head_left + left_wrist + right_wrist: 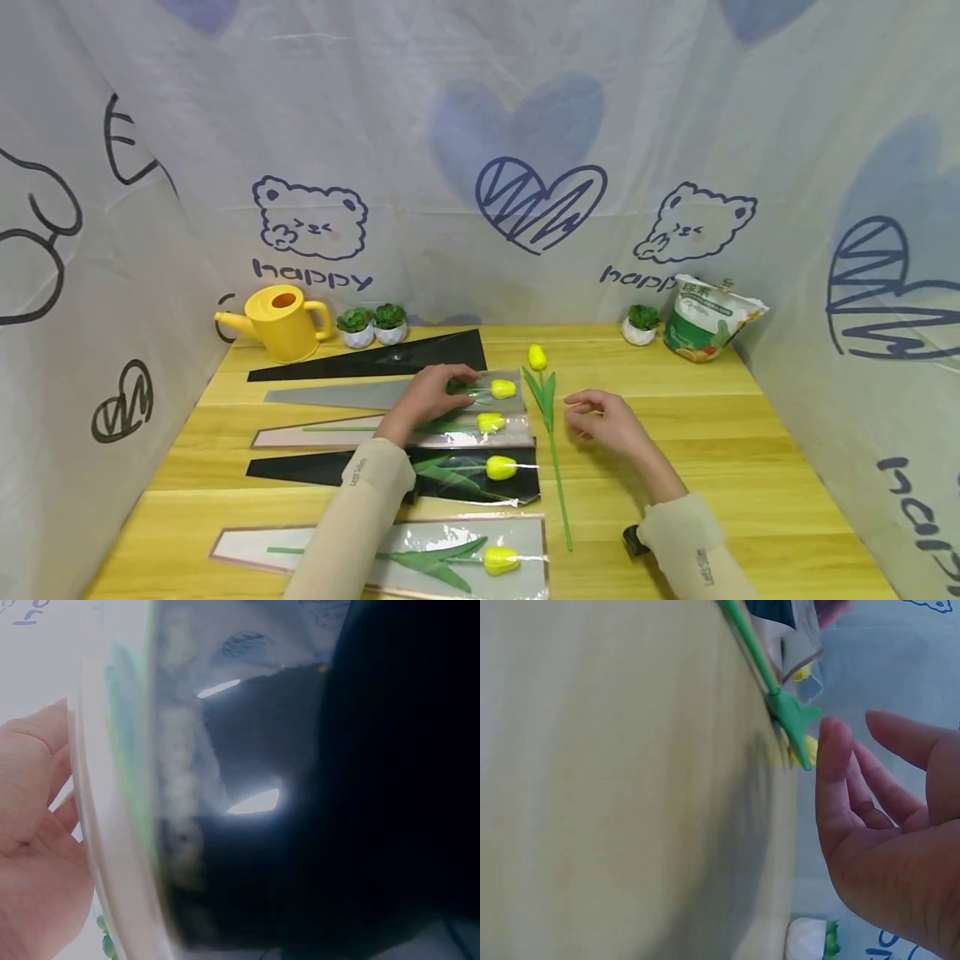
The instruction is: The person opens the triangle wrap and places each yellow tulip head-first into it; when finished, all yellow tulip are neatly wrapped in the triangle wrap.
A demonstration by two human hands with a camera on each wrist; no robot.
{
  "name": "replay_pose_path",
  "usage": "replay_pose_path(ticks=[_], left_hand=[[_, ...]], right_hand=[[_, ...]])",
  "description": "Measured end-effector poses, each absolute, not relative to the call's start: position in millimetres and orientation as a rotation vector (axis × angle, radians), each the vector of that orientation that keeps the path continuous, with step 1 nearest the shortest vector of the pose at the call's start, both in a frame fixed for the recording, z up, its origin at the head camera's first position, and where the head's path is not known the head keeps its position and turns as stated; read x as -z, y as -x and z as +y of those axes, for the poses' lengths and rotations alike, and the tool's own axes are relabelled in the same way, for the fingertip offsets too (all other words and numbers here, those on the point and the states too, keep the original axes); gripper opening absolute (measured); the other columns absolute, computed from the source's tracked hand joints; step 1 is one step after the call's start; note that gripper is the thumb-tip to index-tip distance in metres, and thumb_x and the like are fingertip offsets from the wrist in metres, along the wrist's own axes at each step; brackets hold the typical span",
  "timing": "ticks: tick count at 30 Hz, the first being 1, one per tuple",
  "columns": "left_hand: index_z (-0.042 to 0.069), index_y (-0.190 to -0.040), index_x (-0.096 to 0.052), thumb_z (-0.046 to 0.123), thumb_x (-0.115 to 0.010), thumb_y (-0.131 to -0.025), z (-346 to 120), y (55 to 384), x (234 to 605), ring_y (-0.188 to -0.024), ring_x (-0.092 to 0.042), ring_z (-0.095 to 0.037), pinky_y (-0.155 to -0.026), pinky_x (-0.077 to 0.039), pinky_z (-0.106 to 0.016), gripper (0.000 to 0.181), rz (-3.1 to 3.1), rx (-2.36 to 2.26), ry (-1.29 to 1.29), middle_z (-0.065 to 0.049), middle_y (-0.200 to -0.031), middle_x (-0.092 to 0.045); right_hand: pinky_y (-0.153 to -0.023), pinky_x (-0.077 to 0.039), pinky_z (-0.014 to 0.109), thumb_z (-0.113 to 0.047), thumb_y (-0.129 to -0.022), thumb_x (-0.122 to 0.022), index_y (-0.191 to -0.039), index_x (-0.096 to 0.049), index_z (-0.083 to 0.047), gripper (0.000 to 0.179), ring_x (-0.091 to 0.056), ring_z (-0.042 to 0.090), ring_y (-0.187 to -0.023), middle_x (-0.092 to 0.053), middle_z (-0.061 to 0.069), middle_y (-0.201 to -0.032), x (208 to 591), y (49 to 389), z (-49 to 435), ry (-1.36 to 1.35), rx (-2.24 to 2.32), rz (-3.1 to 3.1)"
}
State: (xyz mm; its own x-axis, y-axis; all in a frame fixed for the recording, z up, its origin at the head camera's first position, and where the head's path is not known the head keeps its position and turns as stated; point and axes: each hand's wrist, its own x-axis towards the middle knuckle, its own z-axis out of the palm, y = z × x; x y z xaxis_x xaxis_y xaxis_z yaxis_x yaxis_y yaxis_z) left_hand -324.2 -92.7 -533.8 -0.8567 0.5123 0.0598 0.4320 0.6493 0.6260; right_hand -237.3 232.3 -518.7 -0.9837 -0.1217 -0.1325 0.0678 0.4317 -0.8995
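Note:
My left hand [435,395] lies over the grey flower sleeve [322,394], its fingers at the leaves of the yellow tulip [502,389] inside. In the left wrist view, the hand [37,817] is partly hidden behind a blurred pale edge. My right hand [606,421] hovers right of a loose yellow tulip [537,358], thumb and fingers apart with nothing between them. That tulip lies lengthwise on the table, its green stem [557,479] pointing towards me. The right wrist view shows the right hand [889,817] with loosely bent fingers near the tulip's leaves [789,720].
Below the left hand lie a pink-edged sleeve [277,437], a black sleeve [300,468] and a larger pale sleeve [247,542], each with a tulip. Another black sleeve [360,357] lies behind. A yellow watering can [281,329], small potted succulents [358,329] and a green-white bag [705,325] line the back.

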Motion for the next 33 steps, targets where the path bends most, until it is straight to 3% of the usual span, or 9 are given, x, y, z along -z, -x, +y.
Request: replay_pose_path(ticks=[14,22,33], left_hand=[[0.018,-0.132,-0.072,0.022,-0.079,-0.094,-93.3,323.7,535.0,-0.121,-0.067,-0.023,-0.109,-0.05,-0.047,0.039,2.737,-0.984,-0.789,0.0,-0.127,-0.073],[0.018,-0.131,-0.072,0.021,-0.079,-0.093,-91.8,326.1,536.4,-0.119,-0.067,-0.022,-0.107,-0.051,-0.046,0.039,2.739,-0.984,-0.81,-0.001,-0.127,-0.074],[0.02,-0.129,-0.073,0.022,-0.079,-0.094,-94.3,325.2,536.5,-0.118,-0.067,-0.021,-0.105,-0.052,-0.045,0.036,2.731,-0.987,-0.821,0.0,-0.127,-0.073]], right_hand=[[-0.061,-0.061,0.029,0.002,-0.097,-0.067,-0.123,-0.063,0.014,0.029,-0.068,0.017,-0.066,-0.073,0.019,-0.094,541.4,221.4,219.4,-0.111,1.697,2.302],[-0.063,-0.062,0.03,0.001,-0.095,-0.069,-0.118,-0.065,0.011,0.026,-0.07,0.016,-0.066,-0.072,0.016,-0.092,543.1,223.1,209.3,-0.208,1.703,2.283],[-0.057,-0.06,0.029,-0.002,-0.09,-0.078,-0.113,-0.065,0.008,0.029,-0.067,0.013,-0.059,-0.072,0.016,-0.085,542.5,228.8,201.2,-0.221,1.646,2.307]])
